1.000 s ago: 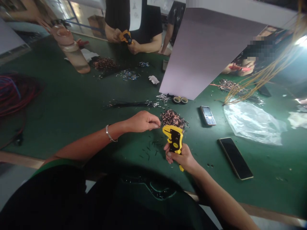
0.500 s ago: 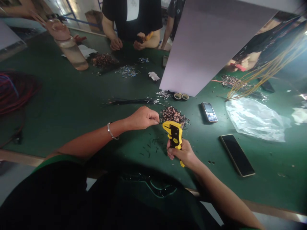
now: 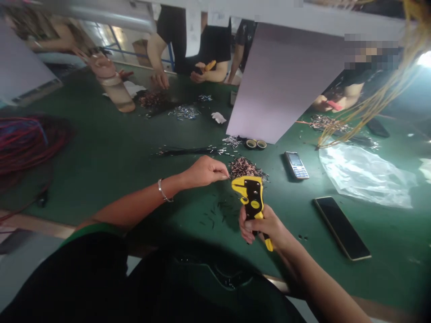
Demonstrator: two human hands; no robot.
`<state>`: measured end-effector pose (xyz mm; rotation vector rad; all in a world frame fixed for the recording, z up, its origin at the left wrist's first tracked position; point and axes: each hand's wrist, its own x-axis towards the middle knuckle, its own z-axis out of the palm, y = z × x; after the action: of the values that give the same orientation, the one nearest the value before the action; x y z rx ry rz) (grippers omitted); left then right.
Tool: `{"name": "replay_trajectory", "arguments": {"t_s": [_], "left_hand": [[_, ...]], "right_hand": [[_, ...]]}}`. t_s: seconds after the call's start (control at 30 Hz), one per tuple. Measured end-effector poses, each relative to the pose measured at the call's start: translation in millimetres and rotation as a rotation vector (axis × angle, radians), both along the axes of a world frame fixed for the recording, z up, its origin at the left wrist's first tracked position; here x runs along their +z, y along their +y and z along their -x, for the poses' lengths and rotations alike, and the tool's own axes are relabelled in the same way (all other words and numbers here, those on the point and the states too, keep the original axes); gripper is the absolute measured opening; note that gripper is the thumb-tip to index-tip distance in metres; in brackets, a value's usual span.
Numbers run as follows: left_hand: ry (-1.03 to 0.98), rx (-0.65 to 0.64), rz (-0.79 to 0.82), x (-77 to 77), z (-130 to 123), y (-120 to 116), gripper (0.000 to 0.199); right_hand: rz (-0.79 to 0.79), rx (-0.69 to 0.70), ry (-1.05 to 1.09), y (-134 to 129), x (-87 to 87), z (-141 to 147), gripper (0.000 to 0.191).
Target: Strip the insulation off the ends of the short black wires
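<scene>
My right hand [image 3: 261, 226] is wrapped round the handle of a yellow and black wire stripper [image 3: 253, 197], its jaws pointing up and left. Thumb and fingers of my left hand [image 3: 207, 171] are pinched together just left of the jaws; what they hold is too small to make out. Right behind the stripper lies a heap of short wires with copper-coloured ends [image 3: 244, 167]. Dark scraps [image 3: 212, 215] are scattered on the green table [image 3: 134, 139] below my left hand. A bundle of black wires [image 3: 185, 151] lies beyond my left wrist.
A keypad phone [image 3: 296, 165], a smartphone [image 3: 341, 228] and a clear plastic bag [image 3: 363, 172] lie to the right. Behind the heap are tape rolls [image 3: 256, 144] and an upright pale panel [image 3: 269, 80]. A bottle [image 3: 116, 89] and red cable coil [image 3: 27, 143] occupy the left. People's hands are across the table.
The stripper in my right hand has moved slightly down and away from my left fingers, and its handles look more spread. The camera view has shifted. Across the table, a person's hand has reached toward a wire pile.
</scene>
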<state>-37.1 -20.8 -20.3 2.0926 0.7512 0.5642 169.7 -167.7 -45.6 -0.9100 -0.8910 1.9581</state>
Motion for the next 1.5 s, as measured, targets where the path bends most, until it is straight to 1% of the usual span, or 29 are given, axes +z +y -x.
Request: {"name": "replay_trajectory", "arguments": {"t_s": [0.03, 0.07, 0.13, 0.17, 0.2, 0.23, 0.27, 0.33, 0.37, 0.4, 0.47, 0.57, 0.7, 0.8, 0.87, 0.93, 1.0, 1.07, 1.1, 1.2, 1.3, 1.4, 1.5], "left_hand": [[-0.033, 0.03, 0.013, 3.1, 2, 1, 0.019], [-0.081, 0.088, 0.001, 6.6, 4, 3, 0.02], [-0.175, 0.29, -0.037, 13.4, 10, 8, 0.023], [-0.195, 0.392, -0.045, 15.9, 11, 9, 0.021], [-0.201, 0.445, -0.014, 17.7, 12, 10, 0.019], [-0.198, 0.444, 0.059, 18.4, 11, 9, 0.02], [-0.203, 0.378, 0.174, 18.2, 9, 6, 0.022], [-0.268, 0.155, 0.507, 15.9, 3, -2, 0.027], [-0.299, 0.079, 0.626, 14.5, -1, -7, 0.029], [-0.336, 0.036, 0.715, 13.4, -5, -12, 0.029], [-0.44, 0.023, 0.805, 12.4, -11, -19, 0.03], [-0.596, 0.053, 0.858, 12.9, -12, -25, 0.023], [-0.688, 0.007, 0.988, 13.2, -8, -28, 0.019], [-0.696, -0.024, 1.026, 14.4, -8, -30, 0.015], [-0.675, -0.035, 1.039, 16.2, -9, -31, 0.012], [-0.637, -0.038, 1.045, 17.8, -9, -31, 0.011], [-0.6, -0.04, 1.037, 18.7, -8, -32, 0.012], [-0.579, -0.048, 1.024, 18.9, -7, -31, 0.013], [-0.576, -0.05, 1.017, 18.9, -6, -30, 0.013], [-0.564, -0.047, 1.004, 19.3, -6, -29, 0.013], [-0.548, -0.022, 0.99, 19.8, -7, -28, 0.011], [-0.546, 0.005, 0.992, 17.7, -8, -26, 0.011], [-0.551, 0.006, 1.019, 12.1, -9, -23, 0.011]], "right_hand": [[-0.026, -0.032, 0.028, 0, -1.9, -1, 0.015], [-0.058, -0.068, 0.048, 1, -4.0, -3, 0.016], [-0.117, -0.134, 0.057, 3, -7.4, -7, 0.017], [-0.138, -0.157, 0.047, 4, -8.7, -8, 0.017], [-0.156, -0.175, 0.03, 4, -9.7, -9, 0.018], [-0.171, -0.186, 0.01, 4, -10.5, -10, 0.018], [-0.187, -0.198, -0.007, 4, -11.5, -10, 0.018], [-0.216, -0.213, -0.049, 2, -13.7, -8, 0.019], [-0.223, -0.214, -0.077, 1, -15.1, -7, 0.018], [-0.223, -0.208, -0.108, -1, -16.4, -5, 0.017], [-0.21, -0.184, -0.18, -3, -18.5, -1, 0.015], [-0.172, -0.147, -0.277, -4, -18.3, 5, 0.015], [-0.155, -0.095, -0.386, -5, -10.6, 13, 0.015], [-0.201, -0.067, -0.503, -6, -3.0, 15, 0.013], [-0.256, -0.076, -0.584, -8, 0.2, 15, 0.012], [-0.299, -0.088, -0.65, -9, 1.3, 14, 0.01], [-0.304, -0.103, -0.677, -11, 0.7, 14, 0.01], [-0.261, -0.104, -0.628, -12, -1.2, 15, 0.01], [-0.223, -0.1, -0.567, -13, -2.7, 15, 0.01], [-0.099, -0.08, -0.293, -15, -8.9, 17, 0.013], [-0.039, -0.083, -0.092, -16, -15.9, 18, 0.016], [-0.035, -0.103, -0.059, -14, -20.8, 18, 0.015], [-0.039, -0.171, -0.13, -11, -22.0, 18, 0.014]]}}
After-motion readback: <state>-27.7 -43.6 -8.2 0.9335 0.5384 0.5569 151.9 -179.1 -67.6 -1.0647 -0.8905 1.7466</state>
